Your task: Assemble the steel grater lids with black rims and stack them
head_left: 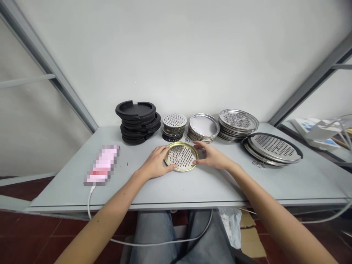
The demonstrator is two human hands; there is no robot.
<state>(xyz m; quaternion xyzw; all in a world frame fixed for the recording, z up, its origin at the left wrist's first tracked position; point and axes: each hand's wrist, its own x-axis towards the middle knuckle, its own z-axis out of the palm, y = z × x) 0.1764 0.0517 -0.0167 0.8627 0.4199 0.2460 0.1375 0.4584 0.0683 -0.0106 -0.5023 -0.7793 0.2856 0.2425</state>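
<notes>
A round perforated metal disc in a gold-coloured rim (181,157) lies near the middle of the grey table (165,190). My left hand (157,162) grips its left edge, thumb on the near side and fingers on the far side. On the opposite edge, my right hand (209,155) holds the rim between thumb and fingers. Just behind stand a small stack of perforated discs (175,123) and a stack of shallow metal lids (204,126). A small wire piece (187,138) lies between them.
Black rings (136,119) are stacked at the back left. Larger perforated plates (238,121) stand back right, with more plates (276,146) in front. A phone (102,165) with a white cable (89,201) lies left.
</notes>
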